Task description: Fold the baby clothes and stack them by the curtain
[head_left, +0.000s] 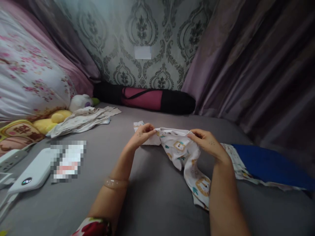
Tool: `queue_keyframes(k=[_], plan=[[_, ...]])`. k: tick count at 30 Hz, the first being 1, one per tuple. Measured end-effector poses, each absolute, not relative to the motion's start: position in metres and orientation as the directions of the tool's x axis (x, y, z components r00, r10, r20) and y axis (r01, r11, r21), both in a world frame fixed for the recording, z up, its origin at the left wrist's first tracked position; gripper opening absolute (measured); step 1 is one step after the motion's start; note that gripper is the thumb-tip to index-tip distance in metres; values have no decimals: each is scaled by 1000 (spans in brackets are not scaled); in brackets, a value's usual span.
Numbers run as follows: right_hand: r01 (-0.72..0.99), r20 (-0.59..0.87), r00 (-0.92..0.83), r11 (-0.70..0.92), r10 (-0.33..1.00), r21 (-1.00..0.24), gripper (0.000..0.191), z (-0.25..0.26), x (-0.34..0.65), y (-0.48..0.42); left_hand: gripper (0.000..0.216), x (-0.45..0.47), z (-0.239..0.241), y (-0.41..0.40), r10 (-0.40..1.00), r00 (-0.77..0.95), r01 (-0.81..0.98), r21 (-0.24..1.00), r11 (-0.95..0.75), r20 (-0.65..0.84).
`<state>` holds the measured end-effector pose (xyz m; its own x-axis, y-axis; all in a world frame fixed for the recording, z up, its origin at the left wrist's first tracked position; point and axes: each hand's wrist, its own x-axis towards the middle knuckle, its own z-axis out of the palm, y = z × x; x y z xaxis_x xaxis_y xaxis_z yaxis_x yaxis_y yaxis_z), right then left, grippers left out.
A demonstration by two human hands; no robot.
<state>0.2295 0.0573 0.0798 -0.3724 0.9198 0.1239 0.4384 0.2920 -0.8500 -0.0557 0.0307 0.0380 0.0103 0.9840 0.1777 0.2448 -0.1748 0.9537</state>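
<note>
Small white baby pants [180,147] with a lion and leaf print are stretched by the waistband between my two hands. My left hand [145,132] pinches the left end of the waistband, and my right hand [205,142] pinches the right end. One leg hangs down toward my right forearm, its end on the grey sheet. Behind my left hand, more white printed cloth [151,141] lies on the bed; its join to the pants is hidden.
A grey sheet covers the bed [105,157]. Crumpled light clothes [83,119] lie left, near a yellow plush toy [49,124]. A white power bank [33,172] sits nearer. Blue folded cloth [273,164] is at right. A black and maroon roll bag [142,98] lies along the wall.
</note>
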Motion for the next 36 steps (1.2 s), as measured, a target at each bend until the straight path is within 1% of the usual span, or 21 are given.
queue_keyframes(k=[3,4,6,8,10,12,14,16,18,19,20,21,23,24,26,27,28,30,31,34,36], plan=[[429,139,-404,322,904,-844,40,89,229,50,31,-58,56,27,971,-44,180,957,-226,237],[423,144,-418,333,897,-843,41,92,230,48,29,-60,65,26,962,-52,195,948,-253,268],[425,173,-428,367,887,-828,42,101,232,45,24,-65,91,21,928,-37,300,889,-344,372],[456,228,-410,415,883,-788,39,113,234,41,19,-69,126,9,861,31,467,754,-462,508],[505,325,-360,475,875,-721,33,131,234,35,15,-71,166,-8,759,113,608,560,-564,642],[546,479,-269,542,836,-639,31,154,231,25,14,-72,202,-28,641,156,684,386,-619,751],[589,657,-143,597,740,-545,33,177,226,13,14,-74,227,-42,529,95,706,317,-633,843],[645,775,-99,633,625,-428,33,195,219,3,15,-80,239,-45,550,120,709,316,-630,826],[696,801,-219,665,556,-271,31,207,212,-2,16,-89,241,-40,649,226,726,318,-609,726],[713,790,-299,675,535,-187,30,212,209,-2,16,-93,241,-37,663,234,740,312,-596,711],[731,782,-355,674,512,-110,31,216,207,-2,16,-97,241,-35,637,194,754,302,-583,746],[754,793,-369,655,484,-49,33,219,206,0,16,-100,241,-33,571,117,765,293,-573,812],[802,848,-337,597,408,32,37,227,205,4,17,-104,242,-32,436,14,773,267,-575,900],[804,853,-359,589,378,77,38,231,205,7,18,-104,243,-32,433,28,771,256,-583,901],[750,797,-493,636,350,185,38,238,205,16,19,-104,243,-29,517,112,754,266,-601,849],[717,772,-539,664,337,210,37,241,205,20,20,-104,242,-25,553,117,744,296,-599,825],[704,780,-537,681,323,203,36,244,205,25,21,-103,242,-21,560,72,735,335,-589,825],[721,846,-431,684,314,113,34,247,204,34,25,-101,240,-11,545,-45,709,411,-573,837],[719,851,-404,692,335,69,34,247,204,38,26,-100,240,-7,563,-62,691,442,-572,824],[670,786,-462,742,410,8,33,247,202,48,27,-95,241,2,669,-12,619,531,-579,743],[705,838,-372,709,400,-25,33,245,200,51,29,-92,243,5,697,-54,548,605,-578,715]])
